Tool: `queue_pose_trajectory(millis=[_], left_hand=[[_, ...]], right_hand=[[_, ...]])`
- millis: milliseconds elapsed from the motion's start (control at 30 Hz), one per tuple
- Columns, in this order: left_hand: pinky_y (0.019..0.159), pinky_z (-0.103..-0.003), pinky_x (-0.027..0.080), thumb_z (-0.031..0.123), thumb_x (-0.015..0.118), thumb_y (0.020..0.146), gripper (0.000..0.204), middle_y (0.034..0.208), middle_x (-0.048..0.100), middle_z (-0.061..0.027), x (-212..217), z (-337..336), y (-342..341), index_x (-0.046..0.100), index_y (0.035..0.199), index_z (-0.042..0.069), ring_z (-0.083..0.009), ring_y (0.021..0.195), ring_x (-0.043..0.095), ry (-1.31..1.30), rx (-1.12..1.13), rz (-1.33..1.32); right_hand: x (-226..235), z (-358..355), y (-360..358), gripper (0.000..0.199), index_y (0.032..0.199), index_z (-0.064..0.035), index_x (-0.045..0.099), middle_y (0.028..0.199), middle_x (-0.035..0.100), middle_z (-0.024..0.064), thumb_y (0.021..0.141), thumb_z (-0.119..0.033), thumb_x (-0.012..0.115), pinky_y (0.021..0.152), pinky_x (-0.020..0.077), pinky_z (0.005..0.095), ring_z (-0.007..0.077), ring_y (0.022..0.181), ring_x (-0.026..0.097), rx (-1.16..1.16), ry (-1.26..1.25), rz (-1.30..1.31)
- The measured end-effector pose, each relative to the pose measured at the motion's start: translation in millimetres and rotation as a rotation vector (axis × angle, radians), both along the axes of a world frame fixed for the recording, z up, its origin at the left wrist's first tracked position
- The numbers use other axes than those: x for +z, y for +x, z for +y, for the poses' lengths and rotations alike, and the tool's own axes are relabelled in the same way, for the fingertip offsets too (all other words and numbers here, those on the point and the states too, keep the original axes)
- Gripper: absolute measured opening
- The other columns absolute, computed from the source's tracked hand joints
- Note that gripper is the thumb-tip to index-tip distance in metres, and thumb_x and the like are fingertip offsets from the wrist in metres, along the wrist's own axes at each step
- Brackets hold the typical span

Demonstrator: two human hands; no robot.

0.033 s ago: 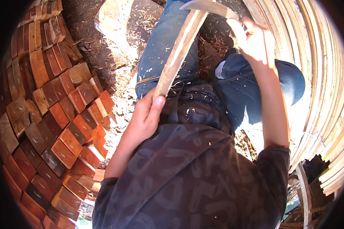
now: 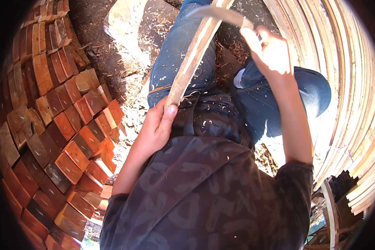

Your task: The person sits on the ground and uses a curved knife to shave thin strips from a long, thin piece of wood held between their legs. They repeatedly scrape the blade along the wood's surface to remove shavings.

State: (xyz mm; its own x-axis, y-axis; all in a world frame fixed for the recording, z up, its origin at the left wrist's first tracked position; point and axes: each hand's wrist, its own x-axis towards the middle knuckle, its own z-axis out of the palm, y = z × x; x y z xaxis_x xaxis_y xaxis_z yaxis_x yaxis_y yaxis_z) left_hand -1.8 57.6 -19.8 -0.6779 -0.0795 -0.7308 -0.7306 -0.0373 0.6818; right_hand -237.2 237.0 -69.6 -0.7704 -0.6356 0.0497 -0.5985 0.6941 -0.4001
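Wooden slat (image 2: 191, 58) slants from the lower middle of the view up toward the top edge, lying over the person's blue-jeaned thigh (image 2: 175, 54). Its near end sits in the left hand (image 2: 156, 127), whose fingers (image 2: 167, 118) are wrapped around the end of the slat, thumb lying along its side. The left forearm comes up from the dark patterned shirt (image 2: 196, 196) with the elbow bent and held close to the body.

The right hand (image 2: 271, 52) is raised at the upper right, its arm stretched almost straight out from the shoulder. Its fingers are closed around the handle of a curved metal blade (image 2: 221, 13), which crosses the far part of the slat near the top of the view; the handle itself is hidden inside the fist. Whether the blade's edge touches the wood cannot be told.

Pale wood shavings (image 2: 133, 112) speckle the shirt, the jeans and the ground between the legs. A stack of reddish wooden blocks (image 2: 62, 125) fills the left side, and a pile of thin pale strips (image 2: 354, 104) curves along the right.
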Motion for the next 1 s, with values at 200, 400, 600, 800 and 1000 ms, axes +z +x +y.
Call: queue_pose_trajectory(millis=[200,400,600,800,1000], left_hand=[[0.045,-0.022,0.026,0.036,0.036,0.099,0.036,0.06,0.035,0.0039,-4,10,8,0.045,0.087,0.004,-0.0052,0.051,0.033,0.1,0.071,0.105],[0.051,-0.024,0.03,0.035,0.037,0.099,0.034,0.064,0.039,0.0007,-8,6,13,0.045,0.093,0.002,-0.0075,0.056,0.036,0.0,0.021,0.077],[0.069,-0.029,0.042,0.031,0.038,0.099,0.043,0.075,0.052,-0.0092,1,7,17,0.049,0.119,-0.006,-0.0146,0.073,0.048,-0.007,-0.041,0.002],[0.065,-0.03,0.042,0.029,0.042,0.098,0.036,0.073,0.052,-0.0083,2,8,17,0.052,0.11,-0.004,-0.0141,0.069,0.048,-0.08,-0.014,0.018],[0.055,-0.027,0.043,0.018,0.057,0.091,0.02,0.066,0.053,-0.0055,3,8,10,0.054,0.09,-0.002,-0.0112,0.059,0.051,-0.19,0.02,-0.009]], right_hand=[[3,21,-37,0.037,0.072,-0.0088,0.059,0.055,0.057,0.0093,0.083,-0.044,0.063,0.047,0.0455,0.0318,0.0227,0.049,0.06,0.056,0.133,0.208],[4,-1,17,0.047,0.064,-0.0096,0.053,0.052,0.051,0.0085,0.08,-0.053,0.062,0.045,0.0453,0.0352,0.0252,0.045,0.055,0.226,-0.012,0.139],[-4,14,-40,0.043,0.073,-0.0046,0.06,0.051,0.052,0.012,0.089,-0.045,0.055,0.046,0.0426,0.0345,0.0253,0.045,0.053,-0.171,0.012,0.017],[11,-8,1,0.045,0.068,-0.0086,0.06,0.053,0.056,0.009,0.083,-0.051,0.059,0.047,0.0492,0.035,0.0252,0.048,0.06,0.153,0.068,0.125],[4,37,-49,0.05,0.079,-0.0069,0.066,0.06,0.061,0.0155,0.088,-0.053,0.05,0.054,0.0502,0.0348,0.027,0.057,0.065,-0.242,0.075,-0.238]])
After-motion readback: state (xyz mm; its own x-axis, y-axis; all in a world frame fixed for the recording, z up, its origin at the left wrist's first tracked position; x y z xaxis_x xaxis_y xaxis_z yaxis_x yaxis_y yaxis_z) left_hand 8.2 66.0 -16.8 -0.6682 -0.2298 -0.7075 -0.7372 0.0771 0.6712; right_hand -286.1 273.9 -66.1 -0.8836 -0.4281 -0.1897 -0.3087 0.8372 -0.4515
